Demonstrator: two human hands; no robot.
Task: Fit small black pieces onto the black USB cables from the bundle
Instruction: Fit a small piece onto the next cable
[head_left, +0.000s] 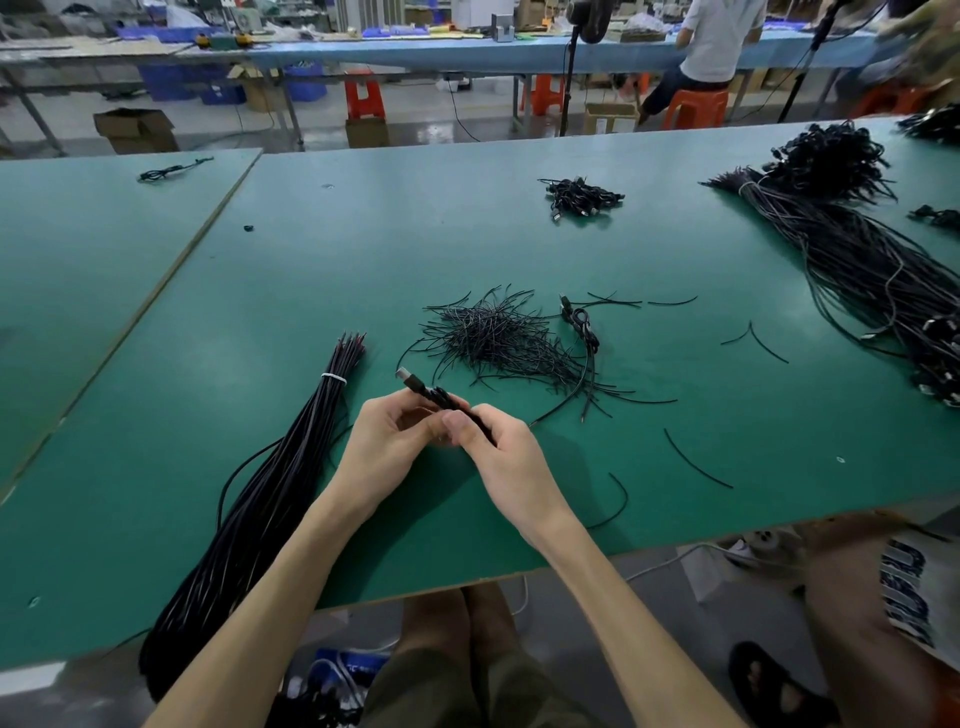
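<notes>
"Green table (260, 291) fills most of my feed; beyond its far edge I see a workshop with blue benches (415, 54) and a person (717, 41) seated on an orange stool (696, 106)."

"Where is the cable?"

"Near the middle, lifted just off the table: a black USB cable (423, 391), its metal plug (404, 374) poking out on the far-left side of both hands."

"And the hands?"

"I see the left hand (387, 447) with its fingers curled round the cable below the plug. The right hand (506, 452) pinches it, thumb on top, touching the left. Whether a small piece is on it, I cannot tell."

"The stock?"

"The bundle (291, 467) lies to the left, bound by a white tie (334, 378), its near end hanging off the table edge. The small black pieces (493, 338) sit in a loose heap just beyond the hands, with a few strays scattered to the right. One coiled cable (582, 322) rests at the heap's right side — bigger cable bundles (857, 260) lie far right."
</notes>
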